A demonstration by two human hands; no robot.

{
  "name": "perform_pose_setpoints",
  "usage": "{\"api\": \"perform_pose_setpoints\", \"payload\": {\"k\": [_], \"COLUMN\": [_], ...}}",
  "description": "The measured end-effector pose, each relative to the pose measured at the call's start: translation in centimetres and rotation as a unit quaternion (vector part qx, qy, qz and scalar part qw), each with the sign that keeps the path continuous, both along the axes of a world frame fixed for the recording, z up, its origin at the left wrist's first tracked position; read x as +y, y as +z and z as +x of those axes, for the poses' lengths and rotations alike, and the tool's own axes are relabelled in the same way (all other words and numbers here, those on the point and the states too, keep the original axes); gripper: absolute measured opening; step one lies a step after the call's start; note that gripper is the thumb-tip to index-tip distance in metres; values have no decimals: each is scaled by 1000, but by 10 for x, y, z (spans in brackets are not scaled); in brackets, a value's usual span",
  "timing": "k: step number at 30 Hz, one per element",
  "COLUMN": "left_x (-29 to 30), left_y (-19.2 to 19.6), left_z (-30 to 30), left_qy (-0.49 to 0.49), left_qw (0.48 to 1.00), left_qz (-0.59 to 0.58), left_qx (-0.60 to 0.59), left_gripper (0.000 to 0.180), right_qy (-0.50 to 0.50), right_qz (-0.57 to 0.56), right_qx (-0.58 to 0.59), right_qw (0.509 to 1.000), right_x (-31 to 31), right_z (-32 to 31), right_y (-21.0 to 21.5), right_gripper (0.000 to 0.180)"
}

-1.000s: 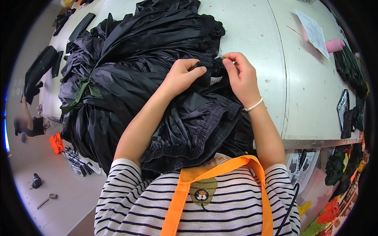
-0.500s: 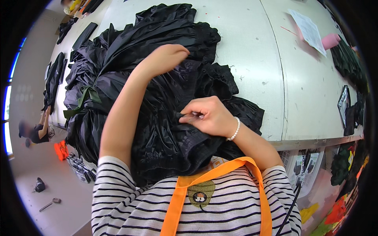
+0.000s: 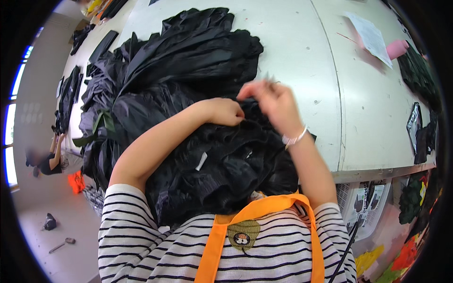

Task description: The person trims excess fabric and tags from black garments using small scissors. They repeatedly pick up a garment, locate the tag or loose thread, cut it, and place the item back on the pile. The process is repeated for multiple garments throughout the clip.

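Head view: clock read from its middle, 12 at top
Black garment [image 3: 229, 144]: bunched at centre, running down toward 6 against the wearer's front, crinkled, ruffled, under and around both hands
Left hand [image 3: 221, 112]: just off centre at 12, forearm in from 8, resting on the black garment
Left fingers: curled together, thumb against index, looks like a pinch on the black fabric
Right hand [image 3: 277, 101]: raised between 1 and 2, forearm in from 4, by the garment's upper edge
Right fingers: bent, motion-blurred, can't make out whether tips meet or grip anything
Bracelet [image 3: 296, 137]: pale, on right wrist
White tag [image 3: 202, 161]: on the garment, near centre toward 8
Garment heap [image 3: 193, 63]: black, shiny, folded, from 12 round to 9, touching the piece in hand
Green strip [image 3: 107, 121]: on the heap at 9
Table [image 3: 292, 42]: pale, a seam running down its 1 to 3 side
Paper sheet [image 3: 370, 38]: on table at 2, pink roll [image 3: 398, 49] right beside it
Crate [image 3: 347, 198]: white, below table edge at 4
Strap [image 3: 266, 203]: orange, over striped shirt [image 3: 188, 250] at 6
Co-worker [image 3: 53, 162]: at 9, arms up to dark cloth [image 3: 69, 99]
Floor: orange item [image 3: 76, 181] between 8 and 9, dark bundle [image 3: 49, 221] at 8
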State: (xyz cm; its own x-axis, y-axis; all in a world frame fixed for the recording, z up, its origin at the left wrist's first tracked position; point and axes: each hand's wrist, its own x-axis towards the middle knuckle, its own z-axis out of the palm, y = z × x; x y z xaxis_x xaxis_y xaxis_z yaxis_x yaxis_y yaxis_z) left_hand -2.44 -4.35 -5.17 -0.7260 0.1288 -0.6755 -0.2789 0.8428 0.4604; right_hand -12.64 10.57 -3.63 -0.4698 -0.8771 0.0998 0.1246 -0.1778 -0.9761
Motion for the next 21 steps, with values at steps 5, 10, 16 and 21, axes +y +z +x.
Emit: {"api": "perform_pose_setpoints", "payload": {"k": [5, 10, 16, 21], "left_x": [1, -14, -23, -25], "left_y": [-3, -23, -34, -31], "left_z": [-2, -4, -2, -5], "left_qy": [79, 139, 141, 166], "left_qw": [997, 984, 974, 970], "left_qz": [-4, 93, 68, 97], "left_qx": [0, 68, 165, 147], "left_gripper": [35, 36, 32, 27], "right_qy": [50, 72, 71, 51], "right_qz": [110, 160, 189, 187], "right_qx": [-29, 141, 212, 246], "right_qw": [992, 974, 956, 950], "right_x": [10, 21, 20, -7], "right_z": [-11, 9, 10, 19], "right_y": [4, -19, -15, -15], "right_gripper": [20, 28, 24, 23]}}
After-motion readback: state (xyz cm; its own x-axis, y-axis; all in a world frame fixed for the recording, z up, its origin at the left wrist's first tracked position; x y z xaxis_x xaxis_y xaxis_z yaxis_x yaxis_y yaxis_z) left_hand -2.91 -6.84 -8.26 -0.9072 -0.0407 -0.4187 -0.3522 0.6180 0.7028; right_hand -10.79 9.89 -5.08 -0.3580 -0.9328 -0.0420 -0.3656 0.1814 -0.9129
